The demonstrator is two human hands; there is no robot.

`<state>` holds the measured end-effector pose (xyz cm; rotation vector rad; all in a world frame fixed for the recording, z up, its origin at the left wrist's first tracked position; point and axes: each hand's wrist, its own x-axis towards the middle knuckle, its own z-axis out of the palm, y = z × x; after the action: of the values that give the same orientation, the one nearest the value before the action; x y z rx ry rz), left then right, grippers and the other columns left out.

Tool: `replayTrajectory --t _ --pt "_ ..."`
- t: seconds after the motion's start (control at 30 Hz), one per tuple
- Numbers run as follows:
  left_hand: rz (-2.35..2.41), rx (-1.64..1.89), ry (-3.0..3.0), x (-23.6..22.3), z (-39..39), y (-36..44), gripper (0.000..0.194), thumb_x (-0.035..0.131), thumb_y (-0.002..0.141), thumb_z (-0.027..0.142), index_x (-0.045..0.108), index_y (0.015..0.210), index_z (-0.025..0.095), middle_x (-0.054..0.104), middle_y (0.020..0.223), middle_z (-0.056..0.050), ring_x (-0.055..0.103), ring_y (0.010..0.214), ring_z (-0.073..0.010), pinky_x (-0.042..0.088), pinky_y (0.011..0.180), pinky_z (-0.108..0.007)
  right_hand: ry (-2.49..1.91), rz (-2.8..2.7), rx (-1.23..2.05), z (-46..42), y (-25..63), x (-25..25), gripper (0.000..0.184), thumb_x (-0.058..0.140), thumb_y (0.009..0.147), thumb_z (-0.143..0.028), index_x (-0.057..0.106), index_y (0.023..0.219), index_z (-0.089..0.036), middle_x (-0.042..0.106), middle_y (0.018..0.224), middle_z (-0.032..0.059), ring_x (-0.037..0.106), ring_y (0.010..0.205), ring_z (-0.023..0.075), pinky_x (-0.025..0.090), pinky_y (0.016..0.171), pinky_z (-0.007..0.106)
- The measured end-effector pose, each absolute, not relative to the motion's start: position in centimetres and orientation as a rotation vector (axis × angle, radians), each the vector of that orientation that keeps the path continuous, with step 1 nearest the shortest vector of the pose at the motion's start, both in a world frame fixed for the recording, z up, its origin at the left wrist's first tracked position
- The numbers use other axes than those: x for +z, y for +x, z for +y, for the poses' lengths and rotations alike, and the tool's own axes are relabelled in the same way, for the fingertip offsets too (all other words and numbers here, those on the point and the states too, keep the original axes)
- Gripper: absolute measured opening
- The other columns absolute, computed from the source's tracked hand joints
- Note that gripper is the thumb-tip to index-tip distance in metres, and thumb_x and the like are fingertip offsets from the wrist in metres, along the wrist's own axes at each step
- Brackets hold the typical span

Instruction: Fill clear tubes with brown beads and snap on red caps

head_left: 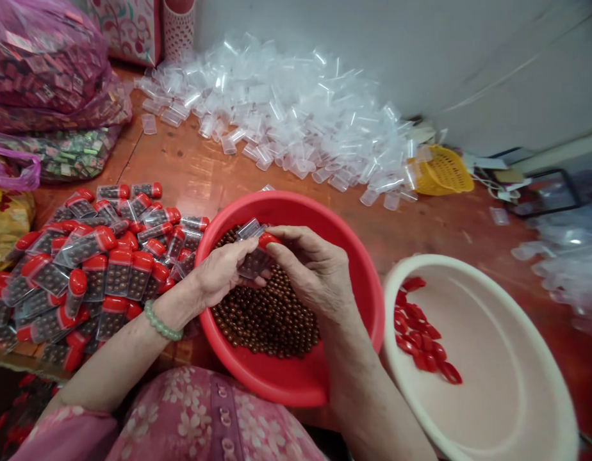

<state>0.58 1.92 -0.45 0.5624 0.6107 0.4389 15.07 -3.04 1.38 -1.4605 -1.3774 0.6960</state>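
Note:
Over a red basin (pixel 366 282) holding many shiny brown beads (pixel 267 323), my left hand (pixel 218 272) grips a small clear plastic container (pixel 254 264) with dark beads inside. A second clear piece shows above it, between the same fingers. My right hand (pixel 320 272) pinches a red cap (pixel 267 239) against the container's upper right end. How firmly the cap sits on it is hidden by the fingers. Left of the basin lies a pile of bead-filled containers (pixel 118 269) with red caps.
A cream basin (pixel 498 320) with loose red caps (pixel 423 342) stands at the right. Along the wall spreads a heap of clear containers (pixel 286 115), beside a yellow basket (pixel 443 171). Purple plastic bags (pixel 50 70) full of small packets sit at the back left.

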Motion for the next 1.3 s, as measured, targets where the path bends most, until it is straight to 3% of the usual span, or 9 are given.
replayTrajectory --t 0.17,0.4,0.53,0.67,0.9,1.17,1.3 --pt "0.624 0.447 0.614 -0.5 1.7 0.6 0.032 0.047 0.094 0.033 0.066 0.082 0.011 0.063 0.073 -0.005 0.058 0.064 -0.0111 0.048 0.064 -0.026 -1.466 -1.381 0.754 -3.1 15.4 1.5 0.014 0.067 0.083 -0.033 0.071 0.094 -0.025 0.072 0.087 0.0016 0.066 0.077 0.0162 0.055 0.071 0.032" --pt "0.629 0.448 0.692 -0.7 1.3 0.6 0.030 0.054 0.090 0.039 0.065 0.086 0.011 0.063 0.078 -0.006 0.058 0.068 -0.0125 0.048 0.064 -0.027 -1.511 -1.479 0.679 -3.3 15.7 1.6 0.011 0.067 0.084 -0.028 0.073 0.092 -0.024 0.073 0.086 0.0010 0.067 0.077 0.0156 0.054 0.075 0.031" --pt "0.631 0.425 0.763 -0.8 1.3 0.6 0.029 0.052 0.089 0.038 0.062 0.082 0.011 0.062 0.073 -0.006 0.057 0.065 -0.0131 0.047 0.065 -0.029 -1.445 -1.414 0.848 -3.3 16.2 1.7 0.012 0.069 0.082 -0.031 0.072 0.090 -0.024 0.072 0.082 0.0006 0.066 0.072 0.0149 0.054 0.069 0.029" --pt "0.554 0.406 0.878 -0.7 1.4 0.5 0.030 0.061 0.083 0.042 0.061 0.084 0.012 0.060 0.078 -0.004 0.056 0.069 -0.0115 0.046 0.069 -0.027 -1.408 -1.301 0.909 -3.5 16.5 1.6 0.015 0.072 0.079 -0.034 0.073 0.090 -0.024 0.072 0.081 0.0005 0.066 0.071 0.0144 0.055 0.068 0.029" --pt "0.597 0.349 1.064 -0.1 1.2 0.2 0.013 0.058 0.085 0.026 0.056 0.087 0.014 0.056 0.080 -0.002 0.053 0.072 -0.0105 0.046 0.071 -0.026 -1.466 -1.396 0.800 -3.9 16.4 1.6 0.013 0.070 0.081 -0.031 0.074 0.090 -0.024 0.074 0.084 0.0015 0.068 0.075 0.0164 0.056 0.072 0.032" --pt "0.667 0.316 1.256 0.0 1.1 0.5 0.008 0.047 0.087 0.017 0.054 0.088 0.013 0.056 0.076 -0.002 0.054 0.067 -0.0114 0.045 0.069 -0.028 -1.414 -1.418 0.938 -3.9 16.9 1.6 0.014 0.071 0.080 -0.033 0.074 0.087 -0.022 0.073 0.081 0.0014 0.067 0.073 0.0158 0.055 0.070 0.030" --pt "0.632 0.372 1.258 0.0 1.0 0.5 0.005 0.051 0.085 0.017 0.054 0.088 0.014 0.055 0.076 0.000 0.052 0.068 -0.0111 0.043 0.068 -0.027 -1.440 -1.443 0.751 -4.6 16.3 1.4 0.012 0.068 0.083 -0.031 0.073 0.090 -0.023 0.074 0.083 0.0014 0.068 0.076 0.0168 0.055 0.072 0.032"
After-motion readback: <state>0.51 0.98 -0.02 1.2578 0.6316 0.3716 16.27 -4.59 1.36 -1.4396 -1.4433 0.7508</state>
